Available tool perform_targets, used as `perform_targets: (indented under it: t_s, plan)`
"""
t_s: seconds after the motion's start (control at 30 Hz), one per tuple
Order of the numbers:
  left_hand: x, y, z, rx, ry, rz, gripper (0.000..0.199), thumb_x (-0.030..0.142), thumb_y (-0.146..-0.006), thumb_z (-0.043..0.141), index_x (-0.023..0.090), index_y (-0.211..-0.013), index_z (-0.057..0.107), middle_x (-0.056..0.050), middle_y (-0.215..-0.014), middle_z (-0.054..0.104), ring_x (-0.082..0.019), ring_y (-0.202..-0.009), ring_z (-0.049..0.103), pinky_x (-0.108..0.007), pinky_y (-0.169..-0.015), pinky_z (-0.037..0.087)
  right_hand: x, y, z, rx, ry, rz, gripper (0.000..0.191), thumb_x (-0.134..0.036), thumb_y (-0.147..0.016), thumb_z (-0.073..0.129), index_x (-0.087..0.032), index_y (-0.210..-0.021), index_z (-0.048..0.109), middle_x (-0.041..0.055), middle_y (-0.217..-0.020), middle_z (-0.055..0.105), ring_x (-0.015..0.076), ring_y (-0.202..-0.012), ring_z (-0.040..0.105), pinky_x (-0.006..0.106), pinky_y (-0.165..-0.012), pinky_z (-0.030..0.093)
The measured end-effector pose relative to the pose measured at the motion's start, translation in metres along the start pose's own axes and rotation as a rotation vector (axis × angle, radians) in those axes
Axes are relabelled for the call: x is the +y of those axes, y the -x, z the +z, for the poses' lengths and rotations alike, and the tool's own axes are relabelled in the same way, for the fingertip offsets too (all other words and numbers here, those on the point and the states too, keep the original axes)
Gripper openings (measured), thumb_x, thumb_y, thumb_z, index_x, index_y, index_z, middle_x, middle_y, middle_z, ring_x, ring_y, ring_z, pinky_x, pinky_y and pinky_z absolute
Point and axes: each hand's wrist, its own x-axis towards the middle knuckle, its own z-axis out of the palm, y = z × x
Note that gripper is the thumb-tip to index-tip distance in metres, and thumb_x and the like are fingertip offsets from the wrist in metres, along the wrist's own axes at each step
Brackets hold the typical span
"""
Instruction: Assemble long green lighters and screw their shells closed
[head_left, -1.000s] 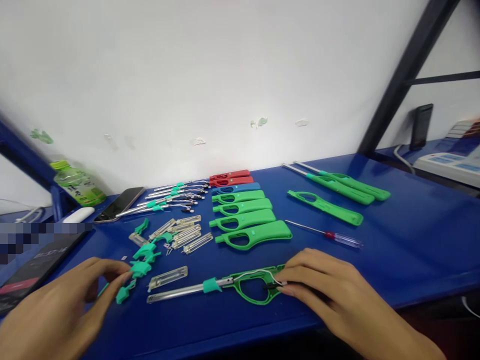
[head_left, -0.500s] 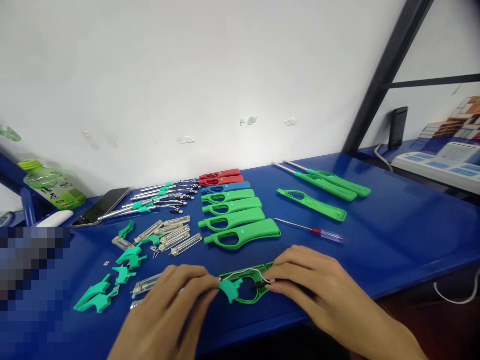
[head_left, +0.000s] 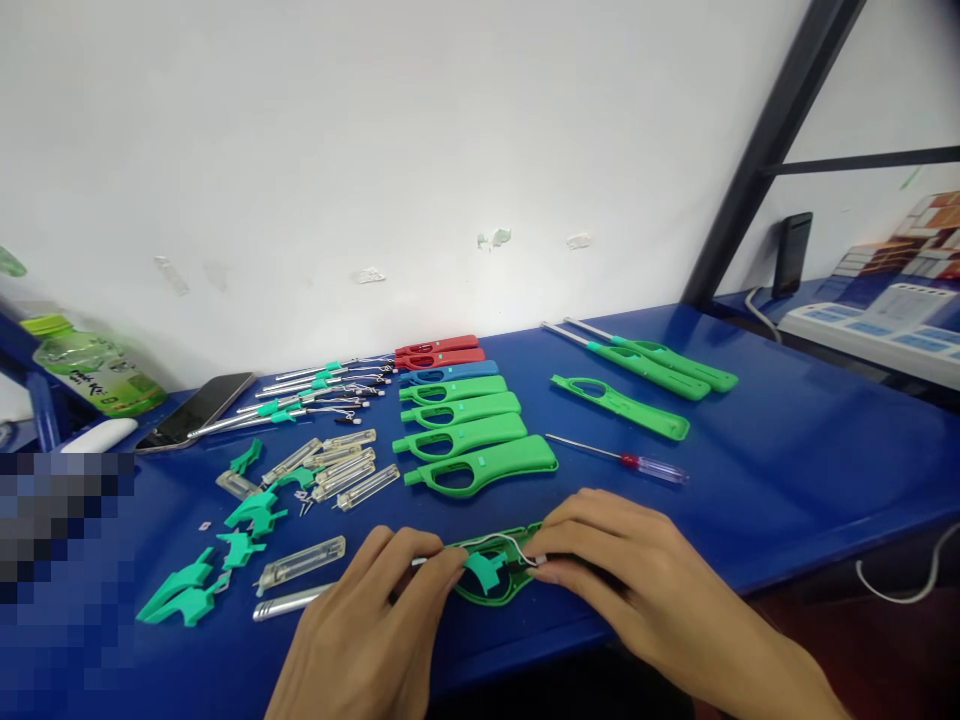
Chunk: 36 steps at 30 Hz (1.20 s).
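A green lighter handle shell [head_left: 491,600] lies lengthwise at the table's front edge, its inside facing up. My left hand [head_left: 375,610] is closed in a pinch on a teal trigger piece [head_left: 486,572], which sits over the shell's finger loop. A silver metal tube [head_left: 289,603] passes beneath that hand; its slotted end sticks out to the left. From the left fingertips a white wire [head_left: 495,537] arches to my right hand [head_left: 607,560], closed on the wire's small end at the shell's right part. My right fingers hide the shell's far end.
Several lighter handles [head_left: 484,465] lie in a row behind my hands. Clear fuel tanks [head_left: 367,487], teal triggers [head_left: 187,590] and metal tubes with wires [head_left: 281,412] are at left. A screwdriver [head_left: 652,468], a half shell [head_left: 637,410] and two assembled lighters [head_left: 660,370] lie right.
My left hand has shifted right, carrying the teal trigger further over the finger loop. More of the metal tube and a clear tank now show at left. My right hand has barely moved.
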Motion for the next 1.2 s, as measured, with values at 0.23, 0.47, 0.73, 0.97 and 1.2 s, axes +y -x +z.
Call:
perform_targets:
  t_s: [0.23, 0.47, 0.73, 0.97, 1.2]
  plan:
    - [0.000, -0.001, 0.007, -0.011, 0.005, 0.023, 0.036, 0.004, -0.105, 0.049, 0.024, -0.132, 0.064, -0.005, -0.109, 0.070, -0.021, -0.092, 0.068, -0.032, -0.074, 0.062, 0.000, 0.001, 0.001, 0.001, -0.021, -0.005, 0.014, -0.023, -0.112, 0.058, -0.029, -0.117, 0.069, -0.0019, -0.112, 0.075, 0.0170, -0.100, 0.069, 0.034, -0.091, 0.052]
    - [0.006, -0.004, 0.011, 0.078, 0.041, 0.021, 0.027, 0.006, -0.107, 0.051, 0.023, -0.122, 0.066, -0.004, -0.104, 0.071, -0.018, -0.088, 0.069, -0.032, -0.078, 0.061, 0.000, -0.001, -0.001, 0.008, -0.056, -0.029, 0.012, -0.020, -0.111, 0.060, -0.028, -0.113, 0.069, -0.0029, -0.110, 0.075, 0.0150, -0.099, 0.069, 0.030, -0.089, 0.050]
    - [0.010, -0.012, 0.012, 0.097, 0.078, -0.032, 0.022, 0.010, -0.110, 0.048, 0.025, -0.114, 0.063, -0.001, -0.097, 0.070, -0.016, -0.079, 0.068, -0.028, -0.068, 0.059, 0.000, -0.002, -0.002, 0.014, -0.096, 0.024, 0.010, -0.020, -0.108, 0.065, -0.028, -0.108, 0.071, -0.0038, -0.106, 0.076, 0.0140, -0.096, 0.070, 0.027, -0.087, 0.051]
    - [0.010, -0.011, 0.013, 0.093, 0.054, -0.015, 0.023, 0.012, -0.110, 0.046, 0.025, -0.115, 0.064, -0.002, -0.094, 0.068, -0.016, -0.076, 0.069, -0.025, -0.057, 0.053, 0.000, -0.004, -0.003, 0.042, -0.133, 0.056, 0.008, -0.020, -0.105, 0.070, -0.027, -0.102, 0.073, -0.0041, -0.101, 0.077, 0.0130, -0.092, 0.072, 0.023, -0.084, 0.053]
    - [0.008, -0.011, 0.014, 0.082, 0.030, 0.017, 0.023, 0.012, -0.111, 0.045, 0.025, -0.114, 0.064, -0.002, -0.092, 0.068, -0.017, -0.077, 0.069, -0.027, -0.056, 0.050, -0.001, -0.007, -0.004, 0.108, -0.205, 0.095, 0.011, -0.019, -0.097, 0.081, -0.025, -0.092, 0.073, -0.0047, -0.091, 0.075, 0.0115, -0.082, 0.072, 0.019, -0.076, 0.054]
